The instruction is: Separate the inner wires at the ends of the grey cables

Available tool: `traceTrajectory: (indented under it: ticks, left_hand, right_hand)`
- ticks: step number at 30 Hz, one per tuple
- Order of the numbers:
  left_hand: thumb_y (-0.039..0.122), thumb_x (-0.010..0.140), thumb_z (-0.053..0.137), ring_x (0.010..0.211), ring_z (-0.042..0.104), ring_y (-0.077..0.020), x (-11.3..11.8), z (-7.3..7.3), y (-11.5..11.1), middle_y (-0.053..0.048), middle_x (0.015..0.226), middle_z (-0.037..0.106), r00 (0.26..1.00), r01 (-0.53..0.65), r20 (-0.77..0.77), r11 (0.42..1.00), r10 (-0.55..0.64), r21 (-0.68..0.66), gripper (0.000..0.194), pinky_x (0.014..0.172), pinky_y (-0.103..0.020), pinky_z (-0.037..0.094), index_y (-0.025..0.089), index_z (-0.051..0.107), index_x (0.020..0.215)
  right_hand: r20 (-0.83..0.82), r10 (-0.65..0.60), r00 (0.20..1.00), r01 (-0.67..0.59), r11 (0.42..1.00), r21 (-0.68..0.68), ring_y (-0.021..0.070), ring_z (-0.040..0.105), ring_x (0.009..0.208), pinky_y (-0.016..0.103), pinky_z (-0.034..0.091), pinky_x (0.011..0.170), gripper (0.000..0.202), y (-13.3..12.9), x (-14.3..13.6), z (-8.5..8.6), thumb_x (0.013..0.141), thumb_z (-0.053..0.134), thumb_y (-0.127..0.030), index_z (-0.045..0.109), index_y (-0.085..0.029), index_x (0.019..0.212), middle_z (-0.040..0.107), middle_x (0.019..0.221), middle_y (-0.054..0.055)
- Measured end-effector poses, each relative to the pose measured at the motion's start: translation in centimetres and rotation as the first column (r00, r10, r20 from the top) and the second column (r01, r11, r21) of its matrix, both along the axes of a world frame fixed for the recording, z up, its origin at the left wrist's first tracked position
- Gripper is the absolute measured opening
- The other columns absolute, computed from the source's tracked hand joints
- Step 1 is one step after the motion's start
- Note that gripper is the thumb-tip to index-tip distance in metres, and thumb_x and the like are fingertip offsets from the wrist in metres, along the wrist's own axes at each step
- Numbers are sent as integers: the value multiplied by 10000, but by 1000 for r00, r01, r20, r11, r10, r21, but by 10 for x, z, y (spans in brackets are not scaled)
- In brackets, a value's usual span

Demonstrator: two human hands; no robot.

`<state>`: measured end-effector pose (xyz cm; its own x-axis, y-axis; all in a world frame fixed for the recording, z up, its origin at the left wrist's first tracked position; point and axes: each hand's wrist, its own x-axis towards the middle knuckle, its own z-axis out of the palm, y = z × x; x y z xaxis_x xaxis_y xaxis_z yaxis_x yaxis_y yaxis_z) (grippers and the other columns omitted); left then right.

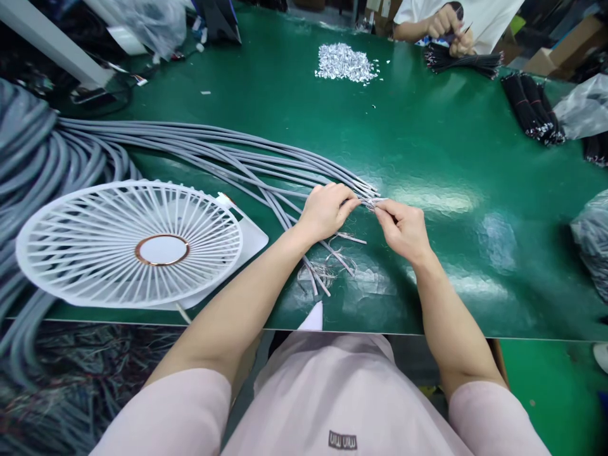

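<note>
Several grey cables (209, 136) run from the left across the green table (451, 145) and end near the middle. My left hand (329, 209) is closed round one cable close to its end. Just right of it, my right hand (403, 229) pinches the silvery frayed end of that cable; the thumb and forefinger cover part of it. Other cable ends with pale cores and loose stripped strands (323, 273) lie below my left hand, near the table's front edge.
A white fan (162, 249) lies at the left beside a big cable coil (23, 158). Silver scraps (344, 63) are piled at the back. Across the table a person's hands (446, 24) hold something over black wire bundles (463, 60); more bundles (532, 109) and plastic bags (586, 107) lie at the right.
</note>
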<state>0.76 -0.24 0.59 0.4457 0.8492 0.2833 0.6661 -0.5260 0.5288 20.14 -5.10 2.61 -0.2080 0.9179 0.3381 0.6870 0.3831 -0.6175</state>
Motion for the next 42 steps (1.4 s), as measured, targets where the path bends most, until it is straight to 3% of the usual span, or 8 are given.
traceTrajectory:
  ticks: [7,10,16,21,25,33,38,42]
  left_hand:
    - [478,1004,372,798,662,-220,-2,14,-5,-63,817,740,992,-44,-122,998,37,-55,482,676,-322,359,194,710,809]
    - [472,998,384,792,667,-227,-1,16,-6,-67,818,739,989,-75,-129,995,67,-60,466,660,-317,354,194,709,812]
    - [489,989,398,740,646,-216,0,13,-5,-61,774,723,990,-83,-122,996,77,-41,462,643,-315,356,206,700,784]
    - [478,988,396,714,632,-208,3,8,-3,-56,753,720,986,-111,-125,994,107,-22,449,616,-309,334,216,696,780]
    - [504,989,393,719,641,-217,4,4,-3,-61,759,724,982,-117,-153,993,114,-17,468,615,-313,330,212,689,777]
    - [477,1000,385,737,645,-217,4,0,0,-54,771,722,983,-127,-133,992,125,-3,443,641,-314,340,216,675,791]
    - [497,993,393,729,632,-230,8,-8,6,-62,765,725,968,-201,-164,978,191,-47,450,628,-315,316,221,680,783]
    - [452,999,406,836,640,-232,6,-6,7,-61,858,741,989,-124,-90,991,119,-55,420,726,-342,351,209,690,809]
  right_hand:
    - [-35,-141,989,141,990,7,132,513,554,267,363,584,239,7,5,-6,901,539,-283,667,-192,722,599,594,-3]
    - [-38,-60,997,60,998,1,128,515,565,261,376,597,241,5,1,-4,906,534,-293,670,-190,736,613,619,1]
    - [0,-170,986,169,985,-44,139,520,587,268,381,617,253,6,1,-1,902,518,-299,656,-194,718,600,620,7]
    - [0,-64,998,63,994,-92,139,522,596,267,388,614,256,3,-4,0,914,503,-331,666,-200,767,618,654,11]
    - [-2,-131,991,130,987,-91,133,497,579,267,375,605,260,2,-6,-1,905,500,-311,637,-195,717,578,614,3]
    - [-51,44,998,-46,997,-56,129,544,607,259,429,643,256,-13,-13,14,931,509,-303,675,-191,770,617,648,8]
    - [-45,448,893,-450,893,-32,141,637,699,251,477,677,258,-34,-29,26,958,494,-314,722,-217,886,728,778,28]
    - [11,108,994,-108,994,15,149,637,702,266,462,686,267,-21,-7,23,964,488,-301,717,-205,865,733,802,41]
